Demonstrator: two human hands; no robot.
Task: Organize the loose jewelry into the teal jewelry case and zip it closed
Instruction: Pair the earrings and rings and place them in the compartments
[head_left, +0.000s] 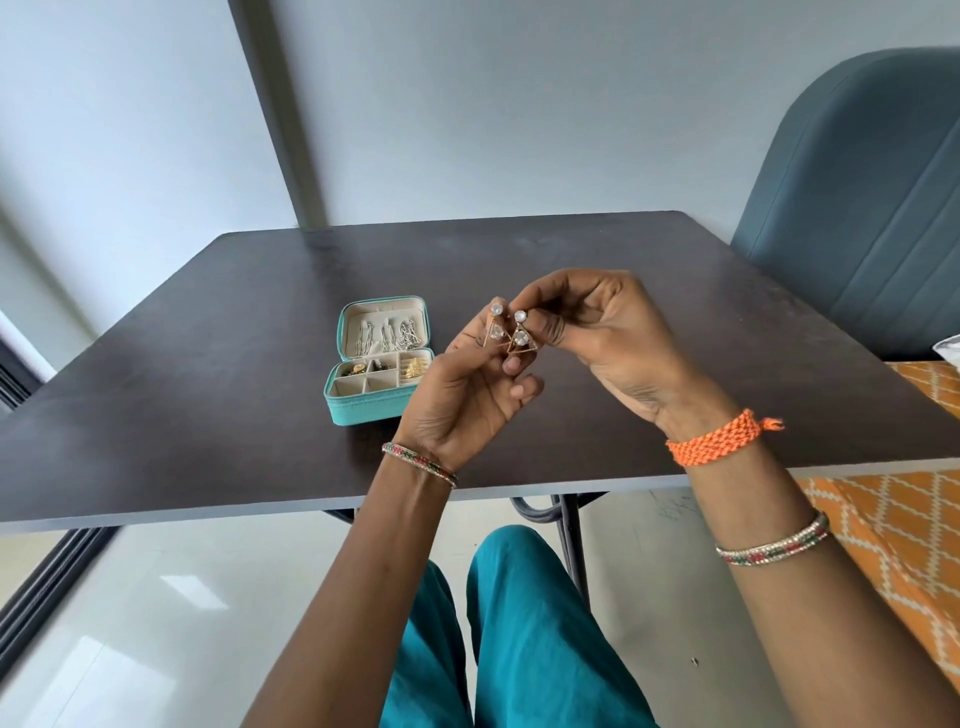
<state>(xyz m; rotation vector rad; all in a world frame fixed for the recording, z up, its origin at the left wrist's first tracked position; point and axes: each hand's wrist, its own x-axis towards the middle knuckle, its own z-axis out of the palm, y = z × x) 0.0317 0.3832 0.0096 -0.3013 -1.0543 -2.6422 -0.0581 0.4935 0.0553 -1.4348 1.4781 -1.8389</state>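
Sitting open on the dark table (208, 322), left of both hands: teal jewelry case (363, 405), chains (387, 332) hanging in its raised lid, small gold pieces (413, 368) lying in the rear compartments. Being held up above the table, side by side: two triangular stone-set earrings (509, 332). Pinching one earring, the left hand (467, 395); pinching the other, the right hand (608, 338), fingertips of both nearly touching.

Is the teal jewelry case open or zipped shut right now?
Open. The teal jewelry case lies on the table with its lid tipped back, showing chains inside the lid and the divided compartments below.
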